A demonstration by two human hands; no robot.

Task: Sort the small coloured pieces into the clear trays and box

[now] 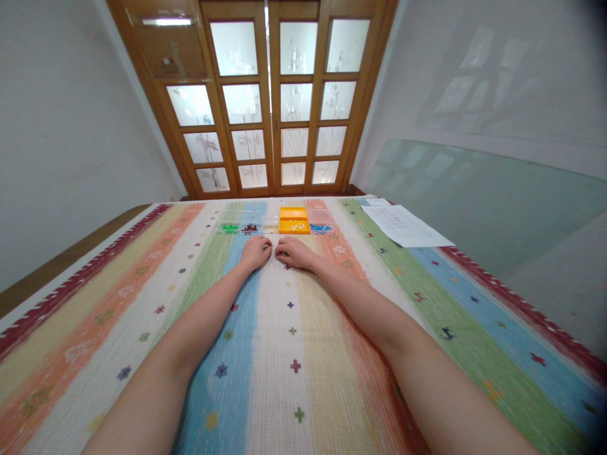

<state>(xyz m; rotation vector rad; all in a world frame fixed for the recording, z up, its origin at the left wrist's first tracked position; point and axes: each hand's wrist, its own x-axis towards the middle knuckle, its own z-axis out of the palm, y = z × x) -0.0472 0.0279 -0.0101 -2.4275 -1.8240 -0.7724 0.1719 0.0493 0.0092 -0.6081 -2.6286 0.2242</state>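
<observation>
My left hand [257, 253] and my right hand [293, 253] rest low over the striped cloth, close together with a narrow gap between them. Both have their fingers curled in; whatever they pinch is hidden or too small to make out. Just beyond them stands an open yellow box [294, 209] with small white pieces [296, 226] in it. To its left are clear containers with small green pieces [231, 229], dark red pieces [249, 229] and a few pale yellowish pieces [270, 229]. Small blue pieces [320, 229] lie in another clear container on the right.
A striped, patterned tablecloth [277, 354] covers the table. Printed white paper [403, 225] lies at the far right edge. Behind the table is a wooden door with frosted panes [296, 101]. A greenish glass-like panel [478, 196] leans along the right wall.
</observation>
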